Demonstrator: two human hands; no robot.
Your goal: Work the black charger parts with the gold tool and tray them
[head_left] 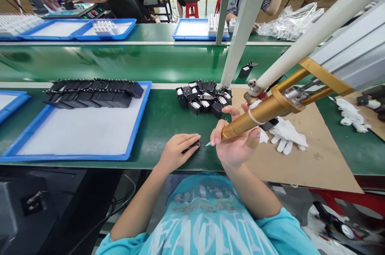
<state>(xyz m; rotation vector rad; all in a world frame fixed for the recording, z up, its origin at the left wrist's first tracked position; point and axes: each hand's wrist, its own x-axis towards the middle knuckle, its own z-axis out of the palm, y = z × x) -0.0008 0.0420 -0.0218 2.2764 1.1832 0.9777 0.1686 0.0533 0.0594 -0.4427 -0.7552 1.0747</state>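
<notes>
My left hand (177,150) rests on the green bench, its fingers closed over a small black plastic part (191,147) that they mostly cover. My right hand (234,146) grips a long gold-coloured dispensing tool (249,120) from below. The tool's pale blue tip (208,144) points left, a little apart from the black part. Beyond my hands lies a loose heap of black plastic housings (203,98), some with white faces showing.
Rows of black housings (93,94) stand in a blue-rimmed tray (128,142) at left. White gloves (288,134) lie on a cardboard sheet (315,162) at right. A white slanted post (243,26) and the tool's grey body (355,50) cross the right side. Co-workers sit beyond the bench.
</notes>
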